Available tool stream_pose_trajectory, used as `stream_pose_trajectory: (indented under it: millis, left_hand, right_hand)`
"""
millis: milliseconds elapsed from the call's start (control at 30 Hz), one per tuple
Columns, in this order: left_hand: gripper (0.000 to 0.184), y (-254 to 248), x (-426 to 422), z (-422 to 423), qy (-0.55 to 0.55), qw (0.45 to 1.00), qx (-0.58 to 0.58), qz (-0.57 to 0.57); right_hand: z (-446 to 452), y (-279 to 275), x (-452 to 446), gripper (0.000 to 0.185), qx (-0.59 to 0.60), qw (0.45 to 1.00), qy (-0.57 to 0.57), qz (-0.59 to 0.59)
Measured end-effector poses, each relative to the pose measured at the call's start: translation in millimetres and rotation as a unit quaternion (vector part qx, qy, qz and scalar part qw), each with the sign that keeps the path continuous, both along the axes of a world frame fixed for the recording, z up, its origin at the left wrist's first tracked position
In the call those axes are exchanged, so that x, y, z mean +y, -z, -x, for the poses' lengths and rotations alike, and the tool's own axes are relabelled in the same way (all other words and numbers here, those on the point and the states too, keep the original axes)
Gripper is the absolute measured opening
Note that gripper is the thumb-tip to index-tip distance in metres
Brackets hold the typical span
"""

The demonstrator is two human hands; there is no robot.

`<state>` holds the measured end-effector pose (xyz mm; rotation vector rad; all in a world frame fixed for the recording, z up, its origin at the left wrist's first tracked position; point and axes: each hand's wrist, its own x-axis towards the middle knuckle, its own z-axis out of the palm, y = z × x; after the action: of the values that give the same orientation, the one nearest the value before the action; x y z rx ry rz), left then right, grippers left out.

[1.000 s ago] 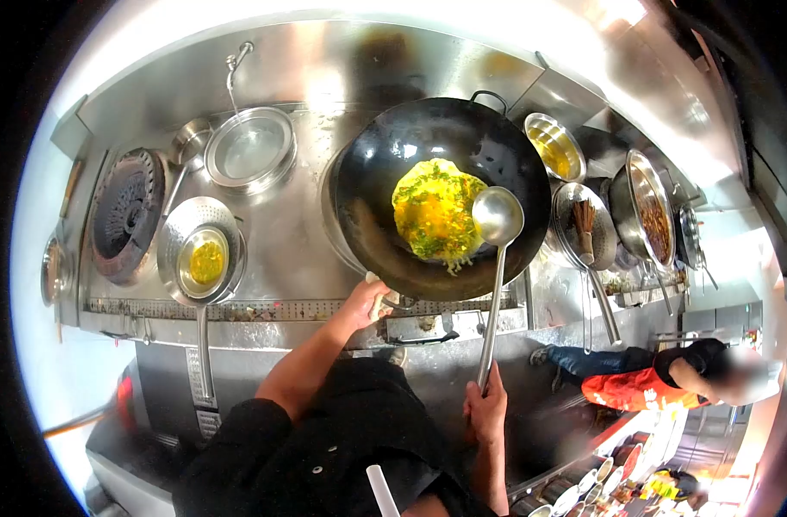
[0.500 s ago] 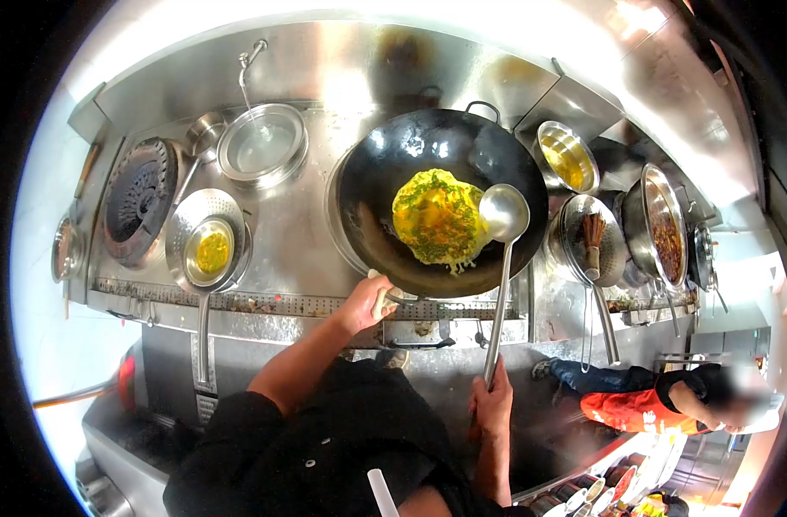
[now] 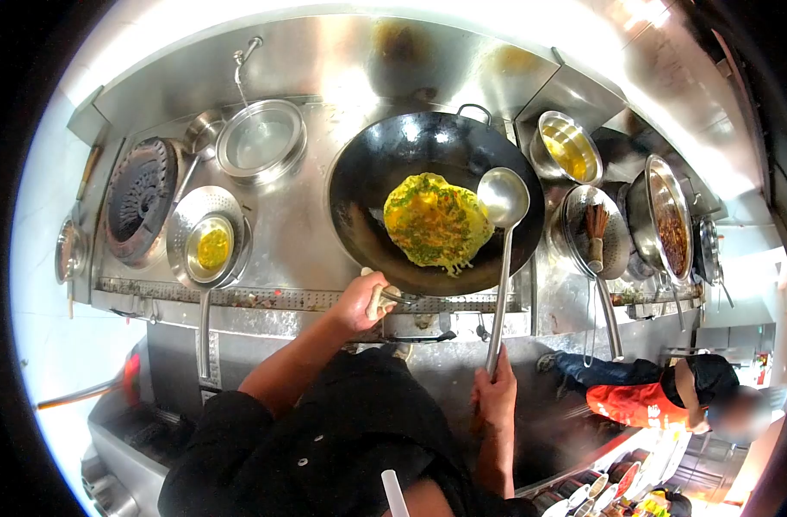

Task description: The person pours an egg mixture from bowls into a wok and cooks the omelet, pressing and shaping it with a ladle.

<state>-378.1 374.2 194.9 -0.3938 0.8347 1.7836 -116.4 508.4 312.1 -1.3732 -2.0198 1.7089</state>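
A dark wok (image 3: 359,177) sits on the stove with a flat round egg omelette (image 3: 435,222), flecked with green, lying in it. My left hand (image 3: 363,302) is closed around the wok's near handle, with a pale folded cloth (image 3: 381,302) in its grip. In my right hand (image 3: 495,395) is the long handle of a metal ladle (image 3: 503,198). The ladle's bowl hangs over the right side of the wok, by the omelette's right edge. My fingers partly hide both handles.
Left of the wok are a perforated strainer (image 3: 179,234) holding a small bowl of yellow-green mixture, a pot of liquid (image 3: 261,142) and a black burner (image 3: 141,202). To the right stand steel bowls (image 3: 540,159) and a brush (image 3: 597,233). A person in a red apron (image 3: 630,405) is behind, at right.
The wok has shifted slightly left, and its near side now shows less of the ring beneath. The omelette has moved a little left and down within view. Both hands keep their grips.
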Motion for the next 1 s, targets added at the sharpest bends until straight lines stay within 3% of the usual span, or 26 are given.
stream_pose_trajectory:
  millis: [400,500,700,1000]
  left_hand:
    - [0.013,-39,-4,3,-0.014,0.999,-0.017,0.036]
    - [0.005,-56,-2,0,-0.039,0.998,0.007,0.056]
    - [0.014,-60,-8,0,-0.033,0.997,-0.002,0.076]
    - [0.013,-73,-10,4,-0.033,0.993,0.008,0.111]
  right_hand:
    - [-7,-1,-1,0.065,0.007,1.0,-0.021,0.004]
    - [-10,1,-1,0.066,0.004,1.0,-0.021,0.008]
    - [-14,9,-1,0.067,-0.005,1.0,-0.027,0.014]
    - [-13,7,-4,0.065,-0.011,0.999,-0.029,0.006]
